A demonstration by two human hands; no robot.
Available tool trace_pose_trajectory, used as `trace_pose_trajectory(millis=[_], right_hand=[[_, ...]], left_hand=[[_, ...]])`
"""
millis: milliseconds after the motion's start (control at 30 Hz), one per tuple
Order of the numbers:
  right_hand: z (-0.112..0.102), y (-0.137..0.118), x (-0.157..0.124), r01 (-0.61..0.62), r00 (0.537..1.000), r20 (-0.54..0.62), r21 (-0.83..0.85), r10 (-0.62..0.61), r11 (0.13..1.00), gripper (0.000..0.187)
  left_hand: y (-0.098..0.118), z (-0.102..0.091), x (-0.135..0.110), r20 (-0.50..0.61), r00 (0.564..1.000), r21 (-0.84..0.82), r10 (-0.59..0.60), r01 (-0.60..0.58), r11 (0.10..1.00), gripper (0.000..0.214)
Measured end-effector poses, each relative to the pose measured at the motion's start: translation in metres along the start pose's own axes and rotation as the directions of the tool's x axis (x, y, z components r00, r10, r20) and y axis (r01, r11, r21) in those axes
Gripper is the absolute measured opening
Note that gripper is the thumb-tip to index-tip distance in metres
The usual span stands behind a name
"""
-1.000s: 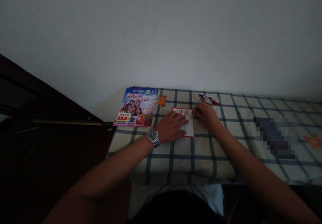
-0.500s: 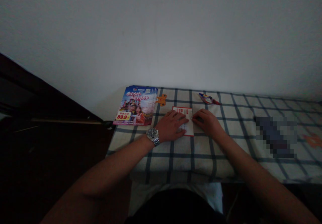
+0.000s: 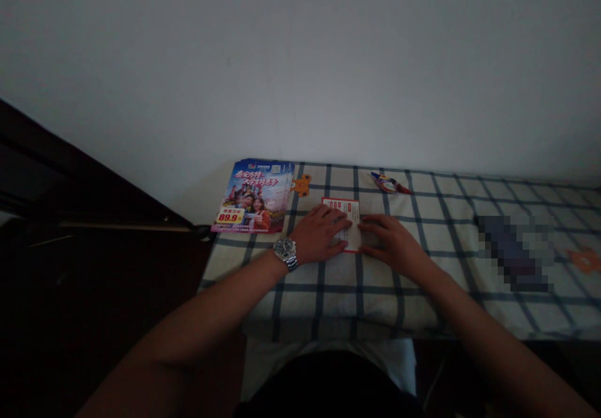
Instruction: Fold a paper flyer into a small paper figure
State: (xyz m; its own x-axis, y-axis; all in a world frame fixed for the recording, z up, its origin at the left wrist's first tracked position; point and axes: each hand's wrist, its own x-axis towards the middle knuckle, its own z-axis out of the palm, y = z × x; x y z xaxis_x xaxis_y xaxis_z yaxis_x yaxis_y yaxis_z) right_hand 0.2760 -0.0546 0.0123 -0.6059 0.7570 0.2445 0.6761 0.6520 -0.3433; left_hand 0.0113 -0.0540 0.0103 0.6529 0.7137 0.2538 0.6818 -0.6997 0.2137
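Note:
A folded white leaflet with a red border (image 3: 346, 213) lies on the checked tablecloth (image 3: 375, 280). My left hand (image 3: 319, 235), with a metal watch on its wrist, lies flat on the leaflet's left part with fingers stretched out. My right hand (image 3: 390, 241) rests against the leaflet's right edge, its fingers extended along that edge and touching it. Neither hand lifts anything.
A stack of colourful flyers (image 3: 253, 197) lies at the cloth's far left corner. A small folded paper shape (image 3: 389, 184) sits near the wall. A blurred dark object (image 3: 511, 249) lies to the right. A dark wooden frame (image 3: 70, 186) stands on the left.
My right hand slid down along the leaflet's right edge, from its upper corner toward its lower part. My left hand stayed flat on the leaflet.

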Motion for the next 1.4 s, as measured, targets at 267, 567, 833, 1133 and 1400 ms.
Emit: trace_pose_trajectory(millis=[267, 567, 833, 1133, 1400], right_hand=[[0.000, -0.002, -0.006, 0.030, 1.000, 0.006, 0.004, -0.030, 1.000, 0.050], [0.000, -0.005, -0.014, 0.168, 0.986, -0.015, 0.001, -0.168, 0.986, 0.034], [0.006, -0.005, -0.016, 0.214, 0.976, -0.033, -0.012, -0.214, 0.977, 0.017], [0.003, -0.015, -0.010, 0.078, 0.990, -0.126, 0.169, -0.057, 0.983, 0.012], [-0.001, -0.014, -0.005, -0.063, 0.988, -0.127, 0.178, 0.086, 0.982, 0.011]], left_hand=[[0.000, 0.000, 0.000, -0.002, 1.000, 0.004, -0.005, 0.005, 1.000, 0.045], [-0.001, 0.001, 0.000, 0.000, 1.000, 0.015, 0.016, -0.016, 1.000, 0.046], [-0.002, -0.002, 0.000, -0.001, 0.999, 0.013, 0.034, -0.034, 0.999, 0.046], [-0.006, -0.006, -0.001, -0.005, 0.997, -0.026, 0.071, -0.071, 0.997, 0.077], [-0.016, -0.008, -0.003, -0.013, 0.989, -0.069, 0.148, -0.149, 0.986, 0.046]])
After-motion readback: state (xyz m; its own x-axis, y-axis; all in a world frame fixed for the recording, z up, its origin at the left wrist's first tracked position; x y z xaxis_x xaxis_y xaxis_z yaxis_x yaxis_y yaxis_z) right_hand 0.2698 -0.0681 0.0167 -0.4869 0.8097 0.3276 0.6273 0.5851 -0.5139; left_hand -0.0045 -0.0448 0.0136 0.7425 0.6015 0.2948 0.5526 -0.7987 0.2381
